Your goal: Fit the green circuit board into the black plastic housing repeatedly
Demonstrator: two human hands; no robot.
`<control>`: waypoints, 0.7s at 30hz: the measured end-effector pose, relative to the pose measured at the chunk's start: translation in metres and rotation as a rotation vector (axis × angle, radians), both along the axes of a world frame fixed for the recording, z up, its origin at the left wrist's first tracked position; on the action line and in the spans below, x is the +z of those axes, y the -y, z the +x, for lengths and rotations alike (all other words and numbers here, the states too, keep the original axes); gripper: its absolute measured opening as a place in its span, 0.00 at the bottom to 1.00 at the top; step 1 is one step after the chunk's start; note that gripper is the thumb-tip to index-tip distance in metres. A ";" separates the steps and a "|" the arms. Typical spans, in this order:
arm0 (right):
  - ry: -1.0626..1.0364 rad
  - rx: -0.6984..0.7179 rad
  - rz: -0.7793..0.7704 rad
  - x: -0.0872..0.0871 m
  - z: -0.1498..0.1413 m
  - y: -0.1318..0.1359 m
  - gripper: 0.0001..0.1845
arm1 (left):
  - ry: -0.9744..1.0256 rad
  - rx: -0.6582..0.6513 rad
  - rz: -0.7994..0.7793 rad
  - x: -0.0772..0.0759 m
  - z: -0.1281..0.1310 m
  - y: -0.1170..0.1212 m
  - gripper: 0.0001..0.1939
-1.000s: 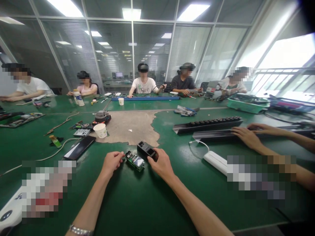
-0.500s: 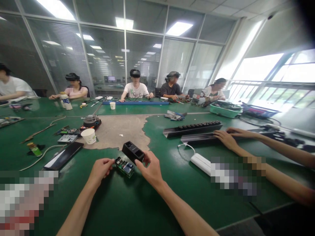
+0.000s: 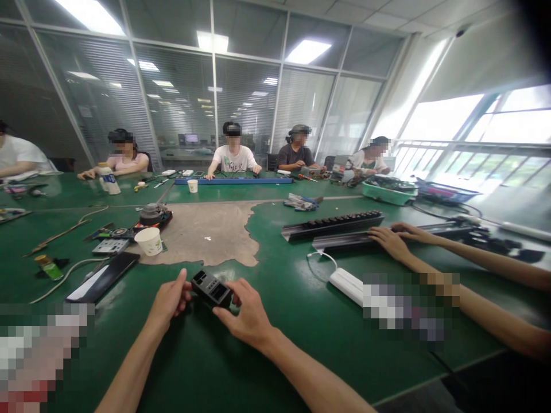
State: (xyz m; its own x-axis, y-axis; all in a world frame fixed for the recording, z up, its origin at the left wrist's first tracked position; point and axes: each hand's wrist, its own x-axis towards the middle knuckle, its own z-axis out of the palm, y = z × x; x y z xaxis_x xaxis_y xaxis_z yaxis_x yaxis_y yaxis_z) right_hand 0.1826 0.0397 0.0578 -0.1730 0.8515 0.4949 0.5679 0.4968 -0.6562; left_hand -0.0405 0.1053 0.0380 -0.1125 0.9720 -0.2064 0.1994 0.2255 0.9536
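A black plastic housing (image 3: 210, 289) with rectangular openings in its upper face is tilted above the green table. My right hand (image 3: 249, 318) grips its right end between thumb and fingers. Beside the left end is my left hand (image 3: 170, 301), its thumb raised and its fingers loosely curled, apart from the thumb. Whether those fingertips touch the housing is hard to tell. The green circuit board cannot be seen now; the housing covers the spot where it was.
To the left are a paper cup (image 3: 148, 241), a dark phone-like slab (image 3: 103, 277) and a small green bottle (image 3: 49, 267). A white power strip (image 3: 346, 287) lies right. Another person's hands (image 3: 390, 241) rest on a black metal channel (image 3: 340, 243).
My right hand has brought the black housing left and down over the circuit board, which has gone out of sight. My left hand has loosened its pinch on the board, thumb now raised.
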 end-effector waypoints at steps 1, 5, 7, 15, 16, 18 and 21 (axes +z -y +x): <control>0.006 0.002 -0.004 -0.001 -0.001 0.000 0.22 | -0.025 0.006 0.007 0.000 0.000 0.000 0.38; 0.053 -0.021 -0.020 -0.007 -0.002 -0.001 0.21 | -0.130 0.032 0.078 0.003 0.000 0.000 0.36; 0.083 -0.044 -0.034 -0.011 -0.003 -0.002 0.21 | -0.176 0.030 0.097 0.005 0.000 0.001 0.34; 0.156 -0.080 -0.095 -0.018 -0.003 -0.004 0.17 | -0.272 -0.103 0.167 0.006 0.001 0.003 0.28; 0.158 -0.076 -0.091 -0.019 -0.003 -0.004 0.15 | -0.271 -0.102 0.164 0.005 0.000 0.003 0.28; 0.132 -0.067 -0.078 -0.019 -0.004 -0.003 0.17 | -0.269 -0.104 0.157 0.005 0.000 0.003 0.28; 0.068 -0.041 -0.059 -0.019 -0.005 -0.003 0.24 | -0.262 -0.115 0.155 0.004 -0.001 0.003 0.29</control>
State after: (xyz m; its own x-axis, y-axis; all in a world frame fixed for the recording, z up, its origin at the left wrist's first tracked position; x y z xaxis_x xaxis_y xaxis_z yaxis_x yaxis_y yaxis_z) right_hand 0.1771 0.0425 0.0383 -0.1692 0.8858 0.4321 0.6310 0.4342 -0.6429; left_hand -0.0413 0.1023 0.0422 -0.0297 0.9990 -0.0331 0.4587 0.0431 0.8875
